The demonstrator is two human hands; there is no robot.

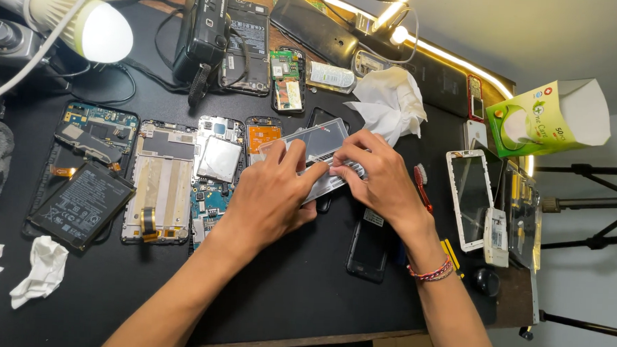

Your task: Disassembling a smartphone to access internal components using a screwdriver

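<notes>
Both my hands hold a flat silver-grey phone panel (322, 141) tilted above the black work mat (296, 291). My left hand (273, 196) grips its left and lower edge with fingers bent over it. My right hand (378, 176) pinches the right lower edge, thumb and fingers pressed on the panel. The hands hide the lower half of the panel. Under them lies a dark phone (369, 247), partly hidden.
Opened phones with bare circuit boards (215, 169), a metal frame (158, 184) and a black battery (82, 205) lie left. Crumpled tissues (388, 100), a green tissue box (540, 114), a white phone frame (468, 198), a red toothbrush (422, 185) and a lit lamp bulb (103, 33) surround the mat.
</notes>
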